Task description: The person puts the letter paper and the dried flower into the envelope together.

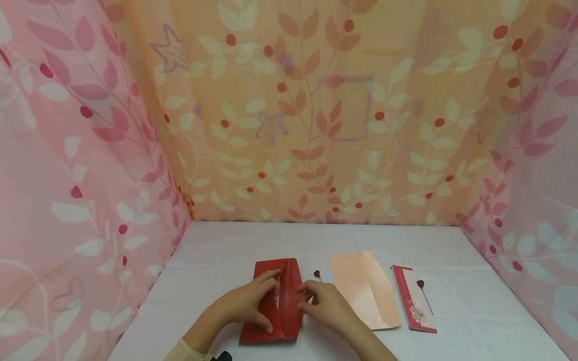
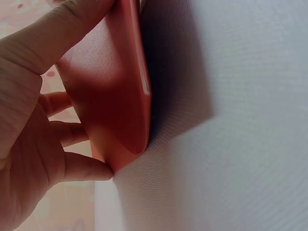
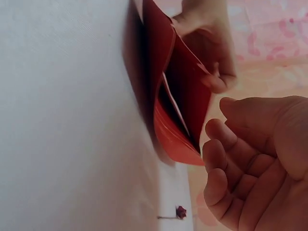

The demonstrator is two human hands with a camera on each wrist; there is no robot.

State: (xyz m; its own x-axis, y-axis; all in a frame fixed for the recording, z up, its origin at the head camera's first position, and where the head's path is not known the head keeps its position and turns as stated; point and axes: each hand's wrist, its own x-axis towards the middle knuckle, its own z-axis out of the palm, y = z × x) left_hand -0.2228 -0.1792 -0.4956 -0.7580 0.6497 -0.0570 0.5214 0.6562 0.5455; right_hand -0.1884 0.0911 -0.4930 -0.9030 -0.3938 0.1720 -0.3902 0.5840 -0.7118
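Observation:
A red envelope (image 1: pixel 292 296) lies lengthwise on the white table, its flap side up. My left hand (image 1: pixel 248 303) grips it, thumb near the lower part and fingers towards the far end. The left wrist view shows the thumb on one side of the envelope (image 2: pixel 103 82) and fingertips at its edge. In the right wrist view its mouth gapes, and a pale-edged sheet or card (image 3: pixel 174 102) shows inside. Close to the envelope's right edge is my right hand (image 1: pixel 329 307), its fingers loosely bent. Nothing shows between them, and the right wrist view has them just apart from the paper.
A small dark red rose (image 1: pixel 317 274) on a thin stem lies beyond my right hand. Right of it are a peach envelope (image 1: pixel 354 286) and a red-and-white floral card (image 1: pixel 403 296) with a second rose (image 1: pixel 421 284) on it. Patterned curtains (image 1: pixel 307 110) enclose the table's back and sides.

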